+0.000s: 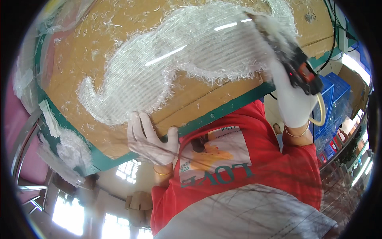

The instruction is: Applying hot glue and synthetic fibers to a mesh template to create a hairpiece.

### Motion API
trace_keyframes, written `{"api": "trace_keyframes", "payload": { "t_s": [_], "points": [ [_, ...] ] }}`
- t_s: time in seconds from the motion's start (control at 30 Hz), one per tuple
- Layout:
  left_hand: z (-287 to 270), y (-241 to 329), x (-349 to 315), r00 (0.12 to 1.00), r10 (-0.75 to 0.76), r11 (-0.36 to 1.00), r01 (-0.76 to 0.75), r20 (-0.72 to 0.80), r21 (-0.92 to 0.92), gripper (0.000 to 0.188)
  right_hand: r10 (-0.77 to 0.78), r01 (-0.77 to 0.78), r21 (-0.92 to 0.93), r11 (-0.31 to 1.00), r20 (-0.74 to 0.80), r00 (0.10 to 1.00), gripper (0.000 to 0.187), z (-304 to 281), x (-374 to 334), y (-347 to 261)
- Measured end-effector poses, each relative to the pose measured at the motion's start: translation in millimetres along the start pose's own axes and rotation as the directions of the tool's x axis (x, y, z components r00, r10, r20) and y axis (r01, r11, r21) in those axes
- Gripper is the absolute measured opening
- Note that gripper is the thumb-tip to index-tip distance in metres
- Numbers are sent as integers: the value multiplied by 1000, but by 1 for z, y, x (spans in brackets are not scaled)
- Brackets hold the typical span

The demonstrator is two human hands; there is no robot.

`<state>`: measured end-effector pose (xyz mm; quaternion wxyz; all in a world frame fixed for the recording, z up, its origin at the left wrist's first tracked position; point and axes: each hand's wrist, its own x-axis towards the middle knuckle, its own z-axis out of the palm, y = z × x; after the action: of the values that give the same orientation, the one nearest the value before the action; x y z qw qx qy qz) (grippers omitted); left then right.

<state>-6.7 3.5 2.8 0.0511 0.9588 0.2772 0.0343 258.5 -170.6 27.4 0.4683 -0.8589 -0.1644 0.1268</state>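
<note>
R hand point(289, 99) gripping tool, L hand point(153, 139) spread

Head view: clear ribbed, fringed sheet point(159, 67) is lying at 12 o'clock on brown cardboard point(195, 99) w/ green table edge point(223, 109) below. L hand, approx. 8 o'clock, is resting w/ fingers apart, tips at sheet's lower edge. R hand, approx. 3, is holding blk/red handheld power tool point(299, 65); its far end's blurred.

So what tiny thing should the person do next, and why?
Maybe ease the black tool slowly toward the shaggy strands on the lower edge of the white ribbed piece: the right hand holds it over the right end, and the left hand is at the lower-left edge, seemingly ready to steady things.
</note>
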Motion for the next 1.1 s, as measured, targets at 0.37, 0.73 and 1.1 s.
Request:
{"api": "trace_keyframes", "payload": {
  "t_s": [0.37, 0.73, 1.1],
  "points": [
    [0, -3, 0, 1000, -14, 999, 14, -10, 38, 83, 80, -61, -211, 976, 82, 993, 36, 27, 19, 3],
    [-3, -1, -2, 999, -17, 1000, 17, 40, 3, 80, 179, -135, -243, 960, 169, 969, 33, 17, 17, 3],
    [0, 1, -2, 999, -44, 998, 43, 8, 41, 79, 189, -180, -91, 979, 110, 976, 33, 1, 9, 8]
  ]
}}
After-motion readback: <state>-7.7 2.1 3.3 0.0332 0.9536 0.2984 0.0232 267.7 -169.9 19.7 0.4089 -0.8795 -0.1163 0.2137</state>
